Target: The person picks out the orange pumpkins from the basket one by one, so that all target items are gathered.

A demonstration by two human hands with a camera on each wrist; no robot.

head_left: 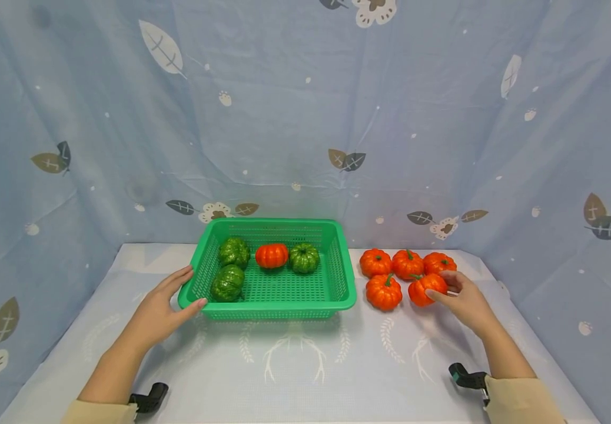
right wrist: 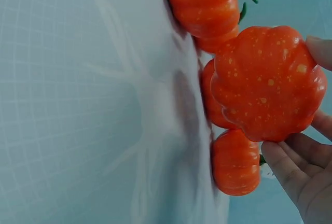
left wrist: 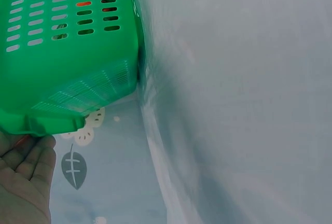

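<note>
A green slotted basket (head_left: 345, 277) stands at the table's middle. It holds three green pumpkins (head_left: 233, 252) and one orange pumpkin (head_left: 271, 255). My left hand (head_left: 191, 288) rests against the basket's front left corner, fingers straight along the side wall and thumb on the front wall. In the left wrist view the fingers (left wrist: 31, 156) lie under the basket's rim (left wrist: 52, 120). My right hand (head_left: 445, 285) grips an orange pumpkin (head_left: 423, 290) between thumb and fingers. The right wrist view shows this pumpkin (right wrist: 267, 81) tilted, underside out. Several more orange pumpkins (head_left: 384, 292) sit beside it.
A white printed cloth (head_left: 295, 359) covers the table. Blue leaf-print fabric (head_left: 305, 118) walls in the back and both sides. The loose orange pumpkins cluster right of the basket, close to its wall. Black wrist mounts (head_left: 149, 397) show near the front edge.
</note>
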